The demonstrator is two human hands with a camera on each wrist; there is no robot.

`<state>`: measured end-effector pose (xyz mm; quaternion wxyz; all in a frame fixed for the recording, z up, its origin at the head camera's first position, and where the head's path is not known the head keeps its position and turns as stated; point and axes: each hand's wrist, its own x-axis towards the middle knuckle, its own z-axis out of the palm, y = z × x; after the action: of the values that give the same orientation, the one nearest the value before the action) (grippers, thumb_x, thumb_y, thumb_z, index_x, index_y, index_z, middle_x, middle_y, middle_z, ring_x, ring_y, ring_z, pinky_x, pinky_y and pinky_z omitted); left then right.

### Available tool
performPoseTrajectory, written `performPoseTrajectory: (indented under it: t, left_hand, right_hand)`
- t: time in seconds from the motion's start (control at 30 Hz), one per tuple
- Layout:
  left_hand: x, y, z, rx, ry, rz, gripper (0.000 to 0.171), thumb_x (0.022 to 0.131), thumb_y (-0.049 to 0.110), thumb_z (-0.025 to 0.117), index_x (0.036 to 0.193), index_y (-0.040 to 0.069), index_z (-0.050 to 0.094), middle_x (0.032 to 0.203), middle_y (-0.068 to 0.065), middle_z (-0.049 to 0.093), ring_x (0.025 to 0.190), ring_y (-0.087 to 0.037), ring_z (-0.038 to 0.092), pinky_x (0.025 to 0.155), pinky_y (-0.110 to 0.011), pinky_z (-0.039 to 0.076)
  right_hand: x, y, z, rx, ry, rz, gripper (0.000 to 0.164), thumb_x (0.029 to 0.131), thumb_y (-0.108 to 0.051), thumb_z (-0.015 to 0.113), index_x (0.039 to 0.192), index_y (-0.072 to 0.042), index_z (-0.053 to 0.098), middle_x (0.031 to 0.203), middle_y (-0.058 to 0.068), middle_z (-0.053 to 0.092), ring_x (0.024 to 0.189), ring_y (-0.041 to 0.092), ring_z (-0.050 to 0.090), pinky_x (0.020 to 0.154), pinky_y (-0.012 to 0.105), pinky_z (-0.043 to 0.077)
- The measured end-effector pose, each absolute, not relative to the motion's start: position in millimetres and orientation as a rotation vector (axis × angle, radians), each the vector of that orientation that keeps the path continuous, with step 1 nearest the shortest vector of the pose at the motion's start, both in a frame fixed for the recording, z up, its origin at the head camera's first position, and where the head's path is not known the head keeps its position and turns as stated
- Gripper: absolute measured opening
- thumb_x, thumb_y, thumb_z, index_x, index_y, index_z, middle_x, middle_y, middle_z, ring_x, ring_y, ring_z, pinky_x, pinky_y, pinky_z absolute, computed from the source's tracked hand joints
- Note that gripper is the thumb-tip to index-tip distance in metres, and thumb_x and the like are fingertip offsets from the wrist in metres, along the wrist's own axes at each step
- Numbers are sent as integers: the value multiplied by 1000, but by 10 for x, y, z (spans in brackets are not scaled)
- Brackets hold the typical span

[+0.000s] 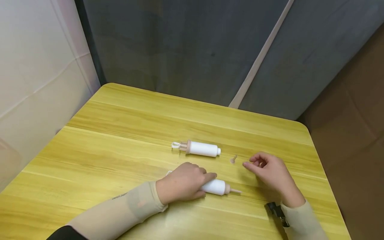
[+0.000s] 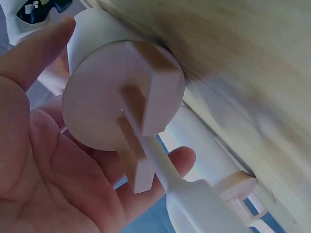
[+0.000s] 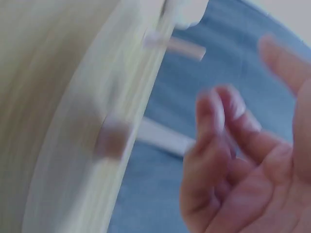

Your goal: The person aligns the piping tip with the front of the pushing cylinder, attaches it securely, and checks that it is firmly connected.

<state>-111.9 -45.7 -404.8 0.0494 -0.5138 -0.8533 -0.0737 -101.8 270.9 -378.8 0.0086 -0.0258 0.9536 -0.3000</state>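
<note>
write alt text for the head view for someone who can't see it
A person's left hand grips a white plastic syringe-shaped tube lying on a yellow wooden table, while the right hand hovers just right of a small tan nozzle tip. A second white tube lies behind them.

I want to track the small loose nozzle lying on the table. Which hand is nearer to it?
Right. The right hand hovers just beside the small nozzle, not touching it; the left hand rests on the nearer syringe, farther off.
</note>
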Motion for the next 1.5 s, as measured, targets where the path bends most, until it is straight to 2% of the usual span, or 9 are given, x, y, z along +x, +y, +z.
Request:
performPoseTrajectory:
  t: [0.23,0.33,0.4,0.57,0.8,0.93,1.07,1.33,1.5]
  left_hand:
    - [-1108,-527,-3962,-1555,-2583,-187,68,86,49,87,141,15,66,114,-1,75,94,-19,70,88,-40,56]
    - [-1133,-518,-3753,-1550,-2449,-279,74,86,57,85,142,13,66,110,0,74,94,-18,70,85,-39,57]
    - [-1172,-455,-3529,-1542,-2370,-332,70,88,56,84,140,12,67,105,1,74,91,-17,70,83,-37,57]
    - [-1463,-5,-3113,-1554,-2541,-255,34,94,33,83,120,14,73,95,3,71,82,-14,68,71,-32,58]
    - [-2042,631,-3496,-1541,-2785,210,7,96,25,77,100,20,74,98,5,73,88,-14,64,77,-33,58]
    - [-2151,740,-3685,-1610,-2908,150,9,92,20,81,96,20,72,94,7,69,81,-10,56,72,-28,54]
    - [-2203,739,-3743,-1654,-2925,58,14,89,17,85,97,21,74,95,8,69,83,-9,59,72,-26,53]
    - [-2318,614,-3873,-1716,-2870,-86,12,93,10,75,88,21,72,90,8,66,82,-9,58,70,-24,51]
    - [-2358,576,-3832,-1860,-2718,-339,14,95,2,68,89,15,66,84,4,62,77,-10,55,68,-22,44]
  right_hand:
    - [-1142,2905,-3939,21,2932,-777,63,96,-43,80,138,1,64,123,26,62,111,40,58,92,56,50]
    - [-1150,2899,-3974,2,2884,-763,68,94,-38,83,143,3,60,128,31,61,118,45,59,98,61,50]
    - [-1160,2889,-3963,-17,2881,-741,67,94,-34,84,145,1,60,130,32,61,121,46,58,99,62,49]
    - [-1190,2883,-3927,-52,2915,-691,56,95,-26,83,142,-3,64,128,29,60,118,44,57,95,61,50]
    - [-1194,2837,-4002,-60,2942,-672,53,93,-25,85,136,0,68,121,26,65,112,43,60,94,59,51]
    - [-1189,2805,-4055,-47,2942,-693,50,91,-22,86,133,0,69,119,24,68,113,42,61,95,58,50]
    - [-1212,2775,-4060,-57,2958,-751,46,91,-18,86,130,-1,70,118,19,71,110,39,65,94,57,52]
    - [-1286,2653,-4089,-106,2901,-865,21,95,-9,81,116,-5,79,114,11,73,98,28,68,87,50,56]
    - [-1331,2602,-4098,-110,2909,-824,17,97,-10,78,113,-7,81,111,8,75,95,24,67,87,49,56]
